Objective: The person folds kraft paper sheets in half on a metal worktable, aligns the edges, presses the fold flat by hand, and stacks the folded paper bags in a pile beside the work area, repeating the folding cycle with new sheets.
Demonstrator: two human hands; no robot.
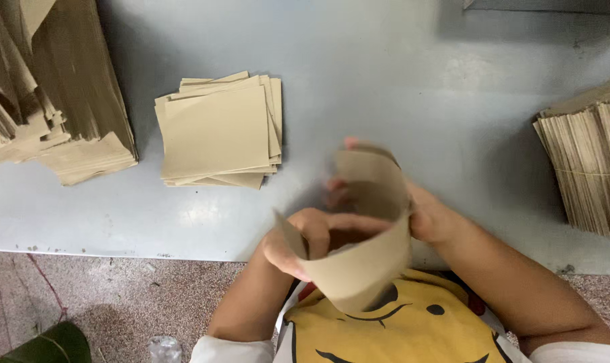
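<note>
Hands meet over the near edge of the grey surface, both clamped on one curled sheet of tan card. The left hand pinches the near, lower edge, while the right hand grips the far side, fingers partly hidden behind the curve. A loose pile of flat tan sheets lies well apart at upper left, beside a tall leaning stack. A banded bundle stands on edge at the right.
</note>
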